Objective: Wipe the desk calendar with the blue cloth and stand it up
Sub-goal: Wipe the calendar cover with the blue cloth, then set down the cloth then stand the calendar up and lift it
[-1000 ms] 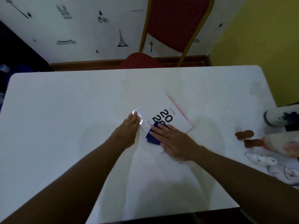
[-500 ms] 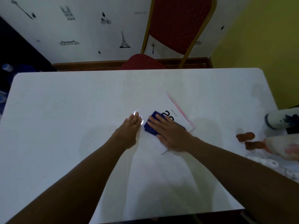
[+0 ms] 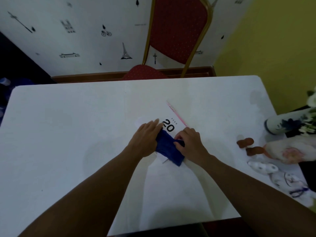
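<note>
— Any containers on the surface, and what do they hold?

— One: a white vase with blue markings lies at the far right edge, with white flowers at its mouth, partly cut off by the frame. Near it lie a pale soft toy with reddish-brown feet and a white cloth with blue thread.

— Where is the desk calendar?

— The desk calendar lies flat near the middle of the white surface, turned at an angle, its pink binding along the far right edge. A large black "20" shows on its cover.

— And the cloth, the hands?

— The blue cloth covers the calendar's near half, stretched between both hands. The left hand rests on the cloth's left end, fingers straight and together, pressing it down. The right hand has its fingers curled and pinched on the cloth's right end.

— The room?

— A red padded chair with a gold frame stands behind the surface. The wall behind it is white with small black drawings, a tower and a bicycle among them. The right wall is yellow.
</note>
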The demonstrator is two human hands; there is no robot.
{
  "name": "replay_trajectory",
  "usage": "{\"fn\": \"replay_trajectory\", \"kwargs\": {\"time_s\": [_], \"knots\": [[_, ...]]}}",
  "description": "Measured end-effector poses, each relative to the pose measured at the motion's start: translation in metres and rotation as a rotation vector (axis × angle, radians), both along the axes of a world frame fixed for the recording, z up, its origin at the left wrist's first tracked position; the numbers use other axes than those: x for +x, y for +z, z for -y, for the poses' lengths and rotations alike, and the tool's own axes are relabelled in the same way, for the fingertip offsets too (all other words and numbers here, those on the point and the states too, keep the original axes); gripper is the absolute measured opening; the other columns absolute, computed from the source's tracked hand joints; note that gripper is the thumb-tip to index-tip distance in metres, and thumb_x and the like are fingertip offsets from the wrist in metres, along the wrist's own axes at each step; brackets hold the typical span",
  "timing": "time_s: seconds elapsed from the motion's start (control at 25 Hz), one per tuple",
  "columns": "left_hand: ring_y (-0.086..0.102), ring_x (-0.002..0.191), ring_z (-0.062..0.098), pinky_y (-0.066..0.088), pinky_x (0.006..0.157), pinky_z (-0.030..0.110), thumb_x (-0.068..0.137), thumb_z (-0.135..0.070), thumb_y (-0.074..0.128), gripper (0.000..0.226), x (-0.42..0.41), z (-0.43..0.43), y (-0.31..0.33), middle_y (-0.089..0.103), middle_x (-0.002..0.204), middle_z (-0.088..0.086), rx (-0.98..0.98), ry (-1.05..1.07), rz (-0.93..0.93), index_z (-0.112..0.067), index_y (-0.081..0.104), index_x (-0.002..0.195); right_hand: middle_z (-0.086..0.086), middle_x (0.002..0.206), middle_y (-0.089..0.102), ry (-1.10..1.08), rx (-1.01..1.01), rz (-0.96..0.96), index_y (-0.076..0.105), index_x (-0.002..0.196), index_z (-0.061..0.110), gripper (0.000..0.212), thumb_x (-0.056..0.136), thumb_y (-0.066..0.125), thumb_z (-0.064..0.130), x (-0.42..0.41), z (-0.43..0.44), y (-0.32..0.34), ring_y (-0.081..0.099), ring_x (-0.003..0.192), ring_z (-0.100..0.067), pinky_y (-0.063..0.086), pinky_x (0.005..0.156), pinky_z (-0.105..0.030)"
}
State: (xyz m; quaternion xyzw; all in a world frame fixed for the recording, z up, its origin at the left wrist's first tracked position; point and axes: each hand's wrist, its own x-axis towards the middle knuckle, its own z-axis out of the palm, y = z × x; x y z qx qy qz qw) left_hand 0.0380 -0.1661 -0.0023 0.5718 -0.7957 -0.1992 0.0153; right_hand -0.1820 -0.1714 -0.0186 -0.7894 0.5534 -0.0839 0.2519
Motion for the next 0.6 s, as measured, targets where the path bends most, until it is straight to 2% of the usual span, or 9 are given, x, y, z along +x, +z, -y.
{"fn": "replay_trajectory", "kwargs": {"time_s": [0.08,0.16,0.24,0.32,0.36,0.44,0.52,0.6], "knots": [[0.026,0.144,0.026,0.019,0.118,0.045,0.092,-0.030,0.056,0.058,-0.004,-0.001,0.000,0.031,0.156,0.006,-0.049,-0.123,0.097,-0.023,0.034,0.145,-0.001,0.095,0.068,0.029,0.076,0.088,0.064,0.099,0.016,0.007,0.093,0.067,0.019,0.002,0.000,0.007,0.061,0.087,-0.021,0.052,0.084,-0.042],[0.032,0.140,0.025,0.019,0.118,0.046,0.092,-0.033,0.056,0.040,-0.003,-0.002,0.005,0.045,0.147,0.004,-0.111,-0.170,0.147,-0.023,0.052,0.131,0.001,0.098,0.070,0.040,0.214,0.186,0.059,0.106,0.019,0.008,0.099,0.062,0.019,-0.001,-0.006,0.015,0.066,0.085,-0.017,0.060,0.077,-0.037],[0.050,0.123,0.022,0.030,0.112,0.042,0.090,-0.032,0.061,0.024,0.001,-0.006,0.013,0.061,0.128,0.003,-0.124,-0.177,0.089,-0.022,0.062,0.111,0.001,0.104,0.072,0.031,0.287,0.243,0.060,0.118,0.022,0.018,0.101,0.060,0.017,-0.008,-0.015,0.021,0.069,0.089,-0.014,0.062,0.076,-0.030],[0.057,0.094,0.014,0.041,0.101,0.034,0.088,-0.027,0.064,0.012,0.007,-0.016,0.021,0.069,0.104,0.001,-0.090,-0.202,0.028,-0.023,0.059,0.097,-0.001,0.108,0.074,0.055,0.262,0.245,0.064,0.125,0.019,0.029,0.097,0.063,0.011,-0.014,-0.025,0.026,0.070,0.094,-0.014,0.061,0.081,-0.029],[0.058,0.086,0.014,0.043,0.102,0.035,0.087,-0.021,0.065,0.012,0.008,-0.025,0.025,0.070,0.098,0.000,-0.081,-0.220,0.024,-0.023,0.056,0.095,-0.002,0.109,0.075,0.073,0.221,0.249,0.067,0.124,0.015,0.031,0.094,0.064,0.007,-0.016,-0.032,0.029,0.070,0.094,-0.015,0.060,0.082,-0.030],[0.063,0.091,0.015,0.034,0.114,0.039,0.085,-0.007,0.064,0.025,0.011,-0.045,0.026,0.070,0.102,0.000,-0.080,-0.232,0.034,-0.023,0.054,0.101,-0.003,0.101,0.076,0.084,0.107,0.272,0.073,0.112,0.012,0.028,0.087,0.067,0.003,-0.015,-0.046,0.032,0.069,0.086,-0.017,0.059,0.078,-0.034],[0.062,0.107,0.018,0.025,0.119,0.039,0.087,-0.003,0.060,0.036,0.012,-0.068,0.021,0.066,0.119,0.004,-0.087,-0.219,0.048,-0.020,0.054,0.119,-0.003,0.094,0.075,0.075,-0.029,0.245,0.075,0.102,0.012,0.025,0.080,0.072,0.002,-0.011,-0.064,0.033,0.066,0.081,-0.020,0.057,0.075,-0.038],[0.055,0.124,0.021,0.022,0.120,0.039,0.089,-0.004,0.058,0.047,0.011,-0.096,0.015,0.057,0.137,0.008,-0.071,-0.210,0.048,-0.017,0.049,0.133,-0.002,0.100,0.076,0.057,-0.092,0.213,0.074,0.097,0.012,0.025,0.075,0.073,0.001,-0.009,-0.088,0.030,0.067,0.087,-0.024,0.058,0.079,-0.040]]}}
